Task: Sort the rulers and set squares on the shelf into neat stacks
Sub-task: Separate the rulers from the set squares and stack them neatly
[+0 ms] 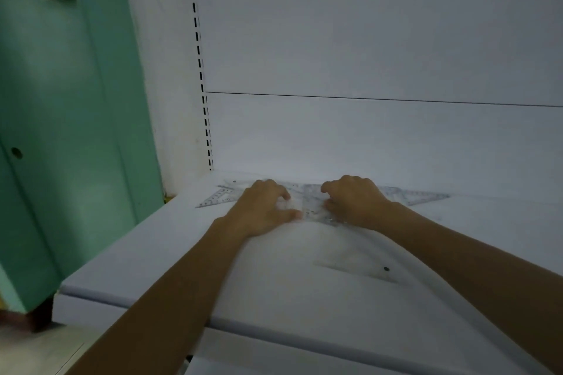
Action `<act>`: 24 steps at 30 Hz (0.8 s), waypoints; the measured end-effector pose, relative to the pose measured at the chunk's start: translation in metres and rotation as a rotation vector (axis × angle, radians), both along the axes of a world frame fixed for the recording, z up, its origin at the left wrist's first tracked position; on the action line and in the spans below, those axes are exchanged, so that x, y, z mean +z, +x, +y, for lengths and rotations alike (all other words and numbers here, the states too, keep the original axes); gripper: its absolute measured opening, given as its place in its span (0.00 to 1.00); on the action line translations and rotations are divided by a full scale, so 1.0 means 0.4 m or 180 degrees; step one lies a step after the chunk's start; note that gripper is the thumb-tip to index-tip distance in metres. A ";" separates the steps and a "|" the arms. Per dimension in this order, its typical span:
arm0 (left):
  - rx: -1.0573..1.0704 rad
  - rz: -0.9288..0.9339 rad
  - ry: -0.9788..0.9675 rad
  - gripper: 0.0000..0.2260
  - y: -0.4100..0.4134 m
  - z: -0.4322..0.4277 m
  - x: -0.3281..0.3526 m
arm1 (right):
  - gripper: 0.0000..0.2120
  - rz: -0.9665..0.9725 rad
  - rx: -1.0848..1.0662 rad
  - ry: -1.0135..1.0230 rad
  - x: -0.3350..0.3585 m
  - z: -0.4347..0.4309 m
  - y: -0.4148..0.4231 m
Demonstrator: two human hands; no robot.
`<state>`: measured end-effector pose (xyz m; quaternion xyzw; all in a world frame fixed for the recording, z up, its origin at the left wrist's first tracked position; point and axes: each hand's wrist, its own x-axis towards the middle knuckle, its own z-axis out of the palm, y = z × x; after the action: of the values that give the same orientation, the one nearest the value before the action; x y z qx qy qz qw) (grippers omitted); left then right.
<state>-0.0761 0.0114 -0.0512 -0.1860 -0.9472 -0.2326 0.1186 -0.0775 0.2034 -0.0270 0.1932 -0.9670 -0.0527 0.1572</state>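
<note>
I see the rulers (311,207) flat near the back of the shelf (152,253), gripped with curled fingers by my left hand (264,207) and right hand (355,201). Set squares (217,196) lie either side.

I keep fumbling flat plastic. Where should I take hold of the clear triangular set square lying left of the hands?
The clear triangular set square lies flat on the white shelf, so probably lift its free pointed corner with a fingertip, then pinch, coming from the front left; its other end runs under the left hand.
</note>
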 end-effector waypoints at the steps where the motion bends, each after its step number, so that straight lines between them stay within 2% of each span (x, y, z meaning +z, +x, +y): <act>1: -0.0040 0.0068 0.0136 0.21 0.001 0.000 0.000 | 0.12 0.0109 -0.0043 0.0079 0.004 -0.001 0.004; 3: -0.0148 0.0154 0.0460 0.17 0.005 0.001 -0.001 | 0.12 0.0261 -0.0199 0.0010 0.014 0.003 0.012; 6: -0.0372 0.0116 0.0823 0.14 0.012 0.006 -0.001 | 0.10 0.0305 -0.0404 -0.0465 0.024 0.021 0.026; 12: -0.0514 0.0403 0.0626 0.19 0.012 0.012 0.004 | 0.13 0.0320 -0.0372 -0.1345 -0.002 0.124 0.080; 15: -0.0420 0.0482 0.0645 0.15 0.013 0.022 0.013 | 0.18 0.0222 -0.0549 -0.1196 -0.017 0.190 0.115; 17: -0.0402 0.0319 0.0694 0.15 0.017 0.036 0.021 | 0.19 0.0279 -0.0593 -0.1052 -0.015 0.230 0.139; 20: -0.0443 0.0203 0.0375 0.24 0.025 0.069 0.028 | 0.15 0.0529 -0.0509 -0.1022 0.002 0.286 0.178; 24: -0.0554 0.0371 0.0385 0.26 0.049 0.164 0.054 | 0.08 0.0667 -0.0813 -0.0787 0.019 0.376 0.225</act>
<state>-0.0564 0.0772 -0.0294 -0.2732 -0.9032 -0.2875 0.1639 0.0126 0.3537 -0.0192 0.0418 -0.9611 0.0270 0.2715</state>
